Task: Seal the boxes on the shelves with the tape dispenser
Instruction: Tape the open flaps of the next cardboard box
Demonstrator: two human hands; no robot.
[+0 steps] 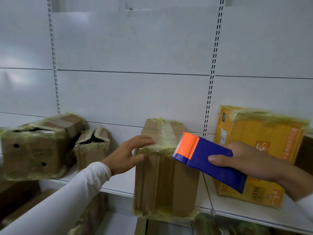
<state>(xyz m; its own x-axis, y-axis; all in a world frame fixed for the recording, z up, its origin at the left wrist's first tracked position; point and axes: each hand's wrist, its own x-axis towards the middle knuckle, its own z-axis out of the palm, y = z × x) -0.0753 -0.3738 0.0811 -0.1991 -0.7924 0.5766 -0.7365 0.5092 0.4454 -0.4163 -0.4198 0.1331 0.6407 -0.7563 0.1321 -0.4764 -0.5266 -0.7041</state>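
A tall brown cardboard box (162,180) with yellowed tape on its edges stands at the front of the white shelf (118,185), its front hanging over the shelf edge. My left hand (130,154) rests on the box's upper left corner, fingers on top and thumb against its front. My right hand (243,161) grips a blue tape dispenser (210,161) with an orange cutter end; its toothed end is at the box's top right front edge.
At left stand a large taped brown box (33,150) with round holes and a smaller torn brown box (92,147). A yellow printed box (257,150) stands at right. More boxes fill the lower shelf (94,216). Slotted uprights run up the white back panel.
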